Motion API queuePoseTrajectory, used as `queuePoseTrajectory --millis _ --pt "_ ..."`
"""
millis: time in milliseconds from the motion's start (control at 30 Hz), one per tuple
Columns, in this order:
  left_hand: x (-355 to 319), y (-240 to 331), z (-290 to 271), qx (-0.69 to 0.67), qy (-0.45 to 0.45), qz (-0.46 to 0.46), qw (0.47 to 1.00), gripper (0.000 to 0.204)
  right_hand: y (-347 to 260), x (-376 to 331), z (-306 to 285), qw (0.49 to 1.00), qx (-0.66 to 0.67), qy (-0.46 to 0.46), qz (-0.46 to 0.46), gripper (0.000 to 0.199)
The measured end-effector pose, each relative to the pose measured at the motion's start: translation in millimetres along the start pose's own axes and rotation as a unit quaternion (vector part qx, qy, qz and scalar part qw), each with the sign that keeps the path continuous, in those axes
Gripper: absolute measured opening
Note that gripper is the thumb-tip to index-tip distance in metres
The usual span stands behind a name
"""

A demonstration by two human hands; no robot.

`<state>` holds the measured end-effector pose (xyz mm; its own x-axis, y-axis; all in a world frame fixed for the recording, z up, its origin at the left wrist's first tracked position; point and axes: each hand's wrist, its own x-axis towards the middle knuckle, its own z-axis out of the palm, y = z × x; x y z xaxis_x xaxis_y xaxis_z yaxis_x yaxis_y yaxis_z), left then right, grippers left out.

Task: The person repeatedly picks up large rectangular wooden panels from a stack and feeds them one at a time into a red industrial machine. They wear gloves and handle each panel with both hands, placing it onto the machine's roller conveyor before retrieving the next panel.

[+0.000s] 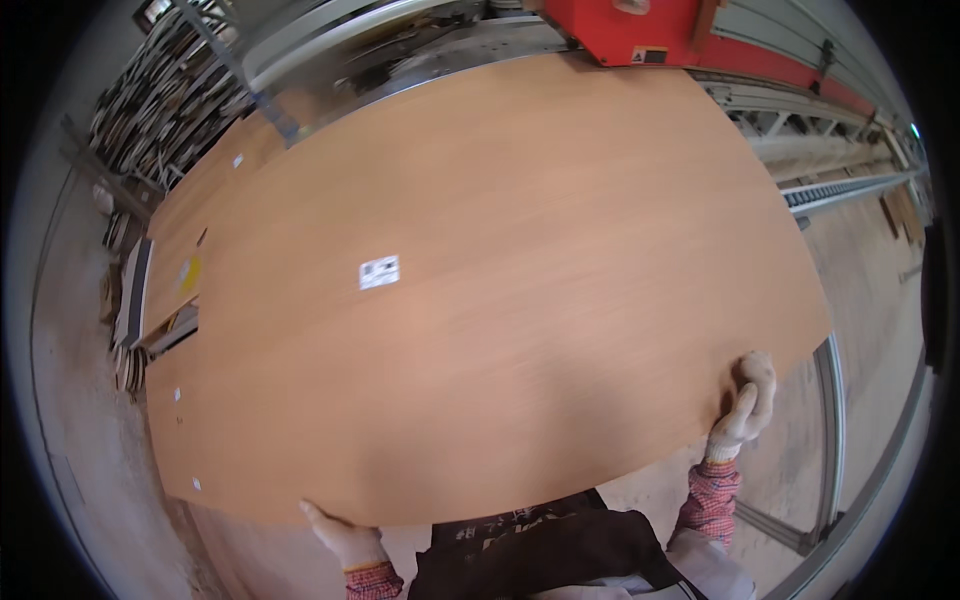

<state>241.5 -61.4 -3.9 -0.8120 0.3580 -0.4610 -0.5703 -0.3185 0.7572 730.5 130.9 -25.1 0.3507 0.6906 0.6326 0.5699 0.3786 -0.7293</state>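
Observation:
A large wood-grain panel (520, 260) spreads out in front of me, with a white label (380, 272) near its middle. My left hand (345, 537), in a pale glove, is at the near edge toward the left. Its thumb shows at the edge, while the other fingers are hidden under the panel. At the near right corner, my right hand (745, 405), gloved too, is closed at the panel's edge. Its fingers are curled and throw a shadow on the surface; their tips are hard to make out.
A red machine housing (625, 32) stands at the far edge, with metal rails (850, 190) to its right. More wood-grain pieces (180, 230) lie at the left. A big pile of offcut strips (175, 95) rises at the far left. A metal frame leg (832, 430) stands near my right.

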Motion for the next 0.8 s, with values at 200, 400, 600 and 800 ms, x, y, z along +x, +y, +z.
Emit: queuePoseTrajectory --millis 200,400,600,800 --pt "-48 -39 25 -0.039 -0.029 -0.109 0.993 0.057 60 29 -28 0.990 0.078 0.050 0.105 0.034" --pt "-99 -55 47 -0.029 -0.221 -0.309 0.925 0.052 -3 -26 18 0.995 0.069 -0.029 -0.071 0.038" --pt "-101 -98 26 0.053 -0.300 -0.444 0.843 0.056 -128 -72 71 0.966 0.013 -0.169 -0.196 0.024" --pt "-128 -128 44 0.118 -0.309 -0.453 0.828 0.050 -164 -117 105 0.957 -0.023 -0.190 -0.217 0.020"
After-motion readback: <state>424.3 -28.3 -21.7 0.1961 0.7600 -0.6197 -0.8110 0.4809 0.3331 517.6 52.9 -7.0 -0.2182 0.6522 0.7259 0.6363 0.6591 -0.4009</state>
